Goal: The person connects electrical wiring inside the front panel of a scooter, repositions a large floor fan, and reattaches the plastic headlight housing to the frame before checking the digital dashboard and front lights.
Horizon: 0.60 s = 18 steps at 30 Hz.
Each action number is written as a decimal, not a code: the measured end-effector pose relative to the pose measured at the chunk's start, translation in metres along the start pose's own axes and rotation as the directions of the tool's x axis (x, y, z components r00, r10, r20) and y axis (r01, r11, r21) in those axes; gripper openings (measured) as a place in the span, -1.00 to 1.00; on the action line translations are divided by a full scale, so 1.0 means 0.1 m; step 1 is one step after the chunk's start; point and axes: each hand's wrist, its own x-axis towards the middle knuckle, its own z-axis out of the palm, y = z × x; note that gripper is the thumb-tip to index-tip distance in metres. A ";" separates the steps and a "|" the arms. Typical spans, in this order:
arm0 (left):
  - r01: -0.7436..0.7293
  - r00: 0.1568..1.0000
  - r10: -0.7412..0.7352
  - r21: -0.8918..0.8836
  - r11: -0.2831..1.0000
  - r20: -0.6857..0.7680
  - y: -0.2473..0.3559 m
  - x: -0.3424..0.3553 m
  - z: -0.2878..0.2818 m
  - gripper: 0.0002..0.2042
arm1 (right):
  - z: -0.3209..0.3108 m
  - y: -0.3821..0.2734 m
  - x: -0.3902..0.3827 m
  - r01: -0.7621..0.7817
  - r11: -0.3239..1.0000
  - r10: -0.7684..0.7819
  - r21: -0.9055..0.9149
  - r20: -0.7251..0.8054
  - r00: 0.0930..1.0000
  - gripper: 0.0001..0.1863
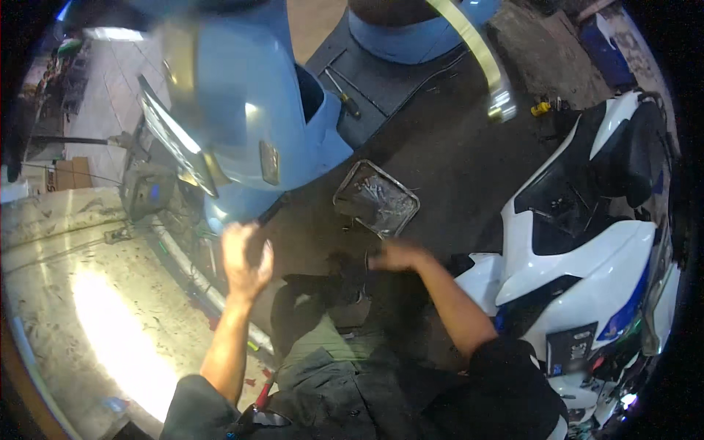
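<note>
My left hand (246, 262) is raised beside the lower front of a light blue scooter (242, 125), its thumb apart from the other fingers. Those fingers are foreshortened and smeared. A dark slim piece (272, 210) shows just past their tips; whether they hold it, I cannot tell. Blurred by motion, my right hand (400, 257) hovers above my lap, just nearer than a metal tray (402, 229) of small metal parts on the floor. A dark, thin shape (367, 261) shows at its fingertips, too smeared to name.
A screwdriver (347, 103) lies on the scooter's dark footboard. To the right stands a white and blue motorcycle (543, 257). A yellow-ended object (541, 108) is on the floor at the far right. A red-handled tool (265, 392) shows beside my left thigh; glare brightens the pale surface at left.
</note>
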 end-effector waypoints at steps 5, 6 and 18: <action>-0.372 0.865 0.397 0.139 0.918 -0.308 0.09 0.96 0.62 -0.47 | -1.17 0.79 2.18 0.136 0.989 -0.107 -0.057 -0.912 0.396 -0.38; -0.325 0.874 0.351 0.132 0.937 -0.335 0.00 0.99 0.83 -0.42 | -1.46 0.74 2.39 0.178 0.983 -0.114 -0.053 -0.928 0.353 -0.41; -0.428 0.518 0.660 0.503 0.751 -0.545 -0.30 1.14 1.32 -0.54 | -2.68 0.79 3.17 0.150 0.939 -0.325 -0.309 -0.940 0.105 -0.51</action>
